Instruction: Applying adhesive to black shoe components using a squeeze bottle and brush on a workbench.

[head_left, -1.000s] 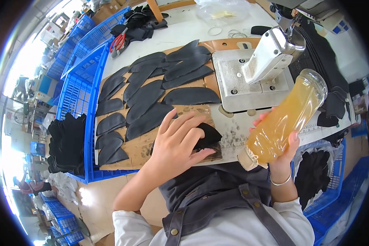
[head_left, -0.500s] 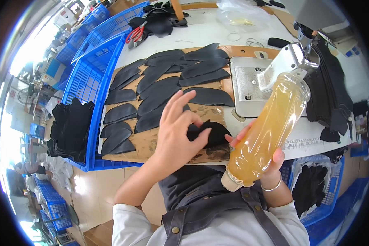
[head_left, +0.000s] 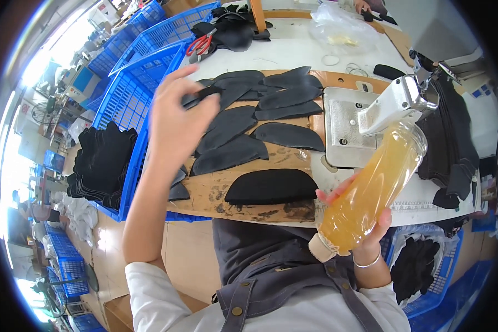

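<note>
Over the far left part of the brown board [head_left: 207, 191], the blurred left hand [head_left: 180, 122] has its thumb and index finger curled toward each other; I cannot tell whether anything is pinched between them. Just right of the board, the right hand [head_left: 375, 235] is wrapped around a clear bottle [head_left: 371, 193] of amber liquid, tilted with its pale capped end [head_left: 322, 247] down. A black curved piece [head_left: 271, 186] lies flat on the board's near right part, with overlapping dark pieces [head_left: 227, 130] spread beyond it. Left of the board stands a blue crate [head_left: 130, 110], a stack of black pieces [head_left: 105, 163] at its near end. Right of the board and nearer the person, a second blue crate [head_left: 447, 271], lined with pale plastic [head_left: 438, 239], contains black material [head_left: 415, 268]. Beyond the board, on the worktop [head_left: 288, 52], a clear plastic bag [head_left: 335, 22] contains something pale yellow [head_left: 343, 40].
</note>
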A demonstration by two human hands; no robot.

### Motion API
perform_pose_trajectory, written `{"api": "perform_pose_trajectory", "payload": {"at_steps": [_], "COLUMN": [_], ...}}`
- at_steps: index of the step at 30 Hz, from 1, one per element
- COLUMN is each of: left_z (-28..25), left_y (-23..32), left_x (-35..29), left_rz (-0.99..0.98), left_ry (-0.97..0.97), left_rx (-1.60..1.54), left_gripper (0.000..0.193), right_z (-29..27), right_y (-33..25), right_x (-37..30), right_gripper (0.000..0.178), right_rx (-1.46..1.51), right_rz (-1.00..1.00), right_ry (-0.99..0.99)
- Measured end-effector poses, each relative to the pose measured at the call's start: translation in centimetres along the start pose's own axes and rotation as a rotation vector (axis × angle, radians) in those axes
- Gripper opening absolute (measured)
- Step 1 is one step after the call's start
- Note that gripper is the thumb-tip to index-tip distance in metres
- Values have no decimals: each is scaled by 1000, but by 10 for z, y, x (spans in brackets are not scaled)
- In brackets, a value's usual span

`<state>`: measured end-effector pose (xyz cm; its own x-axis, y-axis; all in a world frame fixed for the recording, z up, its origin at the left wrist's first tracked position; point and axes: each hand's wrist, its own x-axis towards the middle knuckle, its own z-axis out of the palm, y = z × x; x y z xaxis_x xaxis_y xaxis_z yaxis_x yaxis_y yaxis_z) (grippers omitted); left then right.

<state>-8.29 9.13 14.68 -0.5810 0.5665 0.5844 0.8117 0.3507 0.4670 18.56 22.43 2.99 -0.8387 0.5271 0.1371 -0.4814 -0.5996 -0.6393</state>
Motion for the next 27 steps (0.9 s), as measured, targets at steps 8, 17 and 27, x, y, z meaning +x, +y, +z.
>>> {"api": "perform_pose_trajectory", "payload": {"at_steps": [8, 17, 27], "left_z": [123, 151, 144], "left_y": [14, 28, 18], "left_x": [20, 16, 15], "left_rz": [53, 86, 566], "left_ry": [-85, -528, -514], "left_rx": [3, 104, 503], "left_gripper": [22, 26, 40], "right_z": [-5, -23, -22], "right_y": [-21, -28, -24], "right_x": [-17, -19, -19], "right_gripper": [78, 74, 79], "right_rx": [-35, 13, 12], "right_rz": [-109, -139, -113], "right_ry": [27, 5, 93]}}
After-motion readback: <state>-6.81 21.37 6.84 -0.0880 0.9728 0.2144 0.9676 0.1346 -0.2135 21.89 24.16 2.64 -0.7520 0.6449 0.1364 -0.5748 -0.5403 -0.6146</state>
